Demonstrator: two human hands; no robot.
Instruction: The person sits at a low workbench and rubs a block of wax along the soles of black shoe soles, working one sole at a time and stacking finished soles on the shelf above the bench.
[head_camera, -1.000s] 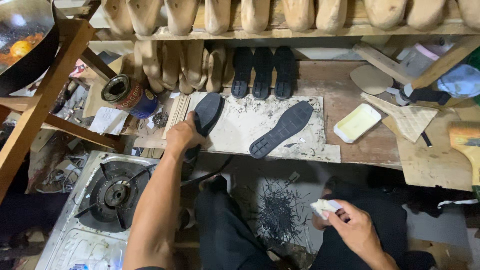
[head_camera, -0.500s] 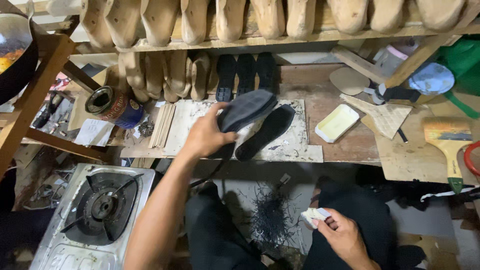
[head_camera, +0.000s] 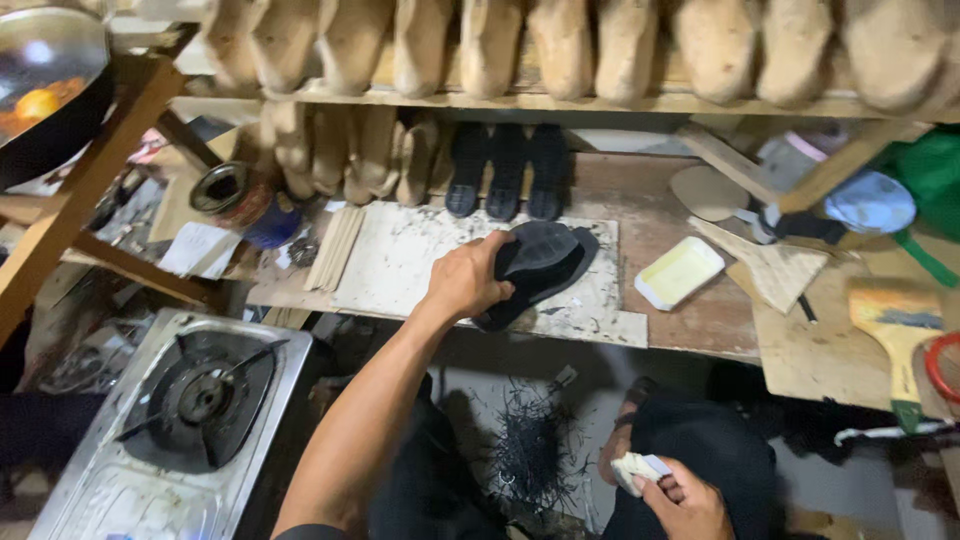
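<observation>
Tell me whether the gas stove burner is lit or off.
Off: the gas stove burner shows no flame, and nothing stands on it.

Left hand (head_camera: 465, 283) reaches forward with arm outstretched, fingers closed; right hand (head_camera: 685, 500) sits low, fingers curled.

— What do I see of the worker from the head camera?

— I see a bare left arm (head_camera: 375, 400), long and lean, with no sleeve along its visible length and no watch or band at the wrist. The left hand (head_camera: 465, 280) wears no glove and no ring that I can make out.

— And the other side?

— The right hand (head_camera: 690, 500) is also ungloved, its wrist bare. I note dark trousers (head_camera: 700, 450), black or near it, covering both knees.
</observation>
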